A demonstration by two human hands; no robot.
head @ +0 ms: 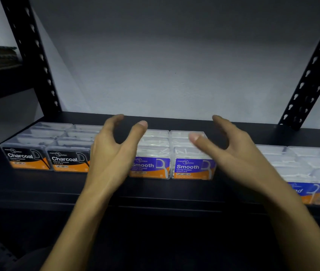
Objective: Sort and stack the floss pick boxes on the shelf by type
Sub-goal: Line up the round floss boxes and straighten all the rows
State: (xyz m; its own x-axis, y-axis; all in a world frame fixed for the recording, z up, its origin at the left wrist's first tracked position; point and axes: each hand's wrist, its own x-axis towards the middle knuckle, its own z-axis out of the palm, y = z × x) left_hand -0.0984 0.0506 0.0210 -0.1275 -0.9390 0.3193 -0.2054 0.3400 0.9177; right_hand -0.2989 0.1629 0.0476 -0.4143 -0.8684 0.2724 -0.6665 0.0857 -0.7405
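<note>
Two Charcoal boxes [27,158] in front, two Smooth boxes [192,168], two blue boxes [307,190]

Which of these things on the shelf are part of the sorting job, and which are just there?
Part of the job: Charcoal boxes, Smooth boxes, blue-labelled boxes, shelf, both open hands: left hand, right hand.

Just there: black uprights, wall.

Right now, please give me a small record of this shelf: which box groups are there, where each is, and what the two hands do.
Left group: Charcoal flosser boxes, black and orange labels
Middle group: Smooth flosser boxes, purple labels
Right group: blue-label boxes, name partly cut off
Surface: black shelf
Left hand: open, curled, at the left side of the Smooth group, holding nothing
Right hand: open, curled, at the right side of the Smooth group, holding nothing
Contact with boxes: cannot tell
</note>
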